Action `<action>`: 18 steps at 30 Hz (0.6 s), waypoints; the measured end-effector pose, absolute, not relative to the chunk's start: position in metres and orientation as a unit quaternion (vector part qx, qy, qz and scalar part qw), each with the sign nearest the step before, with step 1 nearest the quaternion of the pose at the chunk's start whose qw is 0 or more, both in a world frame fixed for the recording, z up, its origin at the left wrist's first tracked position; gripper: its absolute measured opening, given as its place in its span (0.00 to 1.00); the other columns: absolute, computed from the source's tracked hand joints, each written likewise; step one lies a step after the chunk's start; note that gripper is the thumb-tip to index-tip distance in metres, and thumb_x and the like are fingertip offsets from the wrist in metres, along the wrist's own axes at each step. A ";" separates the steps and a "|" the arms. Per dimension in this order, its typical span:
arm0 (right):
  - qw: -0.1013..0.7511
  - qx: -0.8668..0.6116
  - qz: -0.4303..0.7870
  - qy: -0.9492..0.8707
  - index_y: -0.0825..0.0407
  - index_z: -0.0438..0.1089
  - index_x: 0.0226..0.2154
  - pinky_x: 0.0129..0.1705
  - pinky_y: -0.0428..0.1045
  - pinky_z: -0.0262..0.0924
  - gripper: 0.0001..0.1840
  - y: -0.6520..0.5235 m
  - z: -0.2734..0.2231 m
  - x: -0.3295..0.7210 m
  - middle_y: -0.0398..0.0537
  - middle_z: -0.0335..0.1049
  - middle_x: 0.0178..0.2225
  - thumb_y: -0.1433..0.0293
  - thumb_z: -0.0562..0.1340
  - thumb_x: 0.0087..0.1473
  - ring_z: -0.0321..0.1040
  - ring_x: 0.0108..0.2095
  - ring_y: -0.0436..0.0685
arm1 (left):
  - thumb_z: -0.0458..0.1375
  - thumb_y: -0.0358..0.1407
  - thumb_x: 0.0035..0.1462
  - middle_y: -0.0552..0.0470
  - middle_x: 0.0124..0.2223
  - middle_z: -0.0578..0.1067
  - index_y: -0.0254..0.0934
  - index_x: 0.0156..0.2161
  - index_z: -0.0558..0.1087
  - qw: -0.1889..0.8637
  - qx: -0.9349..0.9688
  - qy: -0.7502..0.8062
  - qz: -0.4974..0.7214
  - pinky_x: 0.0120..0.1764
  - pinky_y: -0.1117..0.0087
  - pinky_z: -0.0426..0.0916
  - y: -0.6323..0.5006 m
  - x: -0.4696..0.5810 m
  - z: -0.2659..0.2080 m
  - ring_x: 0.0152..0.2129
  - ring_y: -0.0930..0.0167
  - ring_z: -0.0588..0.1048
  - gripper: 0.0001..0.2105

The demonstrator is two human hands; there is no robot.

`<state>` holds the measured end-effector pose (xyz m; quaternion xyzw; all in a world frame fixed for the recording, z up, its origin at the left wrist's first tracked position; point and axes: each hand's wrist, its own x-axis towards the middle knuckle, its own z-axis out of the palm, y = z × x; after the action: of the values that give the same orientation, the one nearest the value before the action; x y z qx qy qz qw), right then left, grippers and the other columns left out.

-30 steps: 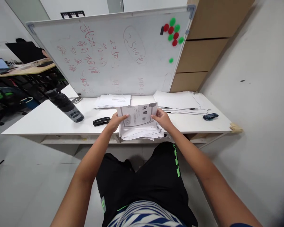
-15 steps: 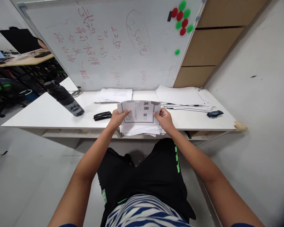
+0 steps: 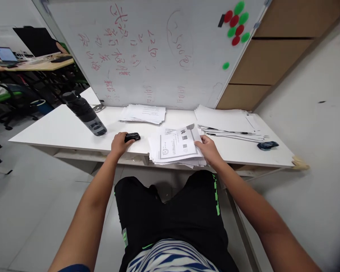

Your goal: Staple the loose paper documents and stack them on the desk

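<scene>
My left hand [image 3: 120, 144] is closed around the near end of a black stapler [image 3: 133, 137], which lies on the white desk [image 3: 53, 130]. In my right hand [image 3: 211, 150] is a printed sheet of paper [image 3: 177, 145] with a grey border, pinched at its right edge between thumb and fingers. Beneath that sheet lies a stack of papers [image 3: 197, 162], whose near edges reach the front edge of the desk. How many sheets I pinch cannot be made out.
Behind the stapler sits a pile of printed papers [image 3: 147, 113]. A larger paper pile [image 3: 226, 121] lies at the right, near a dark crumpled item [image 3: 268, 145]. A dark bottle [image 3: 86, 115] stands at the left. A whiteboard [image 3: 158, 83] rises behind the desk.
My left hand has let go of the sheet and moved left onto the stapler. The sheet, now only in my right hand, has come down over the stack and turned slightly. The view has shifted.
</scene>
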<state>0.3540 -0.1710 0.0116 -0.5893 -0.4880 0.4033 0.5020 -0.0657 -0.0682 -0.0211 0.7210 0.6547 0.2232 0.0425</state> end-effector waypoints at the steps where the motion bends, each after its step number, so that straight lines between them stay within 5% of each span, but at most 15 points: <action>1: 0.504 -0.582 0.412 -0.489 0.51 0.69 0.40 0.37 0.52 0.67 0.16 -0.167 0.014 0.347 0.48 0.76 0.40 0.65 0.60 0.48 0.73 0.37 0.59 | 0.57 0.50 0.56 0.36 0.50 0.74 0.38 0.51 0.72 0.033 0.715 0.655 0.243 0.51 0.56 0.64 -0.068 -0.066 -0.028 0.51 0.52 0.70 0.23; 18: 0.422 -0.553 0.497 -0.519 0.51 0.67 0.40 0.34 0.50 0.67 0.13 -0.091 0.016 0.238 0.49 0.76 0.38 0.66 0.62 0.49 0.73 0.33 0.55 | 0.59 0.47 0.57 0.41 0.51 0.74 0.39 0.50 0.70 0.082 0.692 0.646 0.312 0.50 0.59 0.62 -0.073 -0.064 -0.037 0.49 0.57 0.69 0.19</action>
<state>0.2376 -0.0915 0.0161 -0.5527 -0.5190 0.4967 0.4223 -0.0636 -0.0733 -0.0366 0.6921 0.6456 0.3123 0.0817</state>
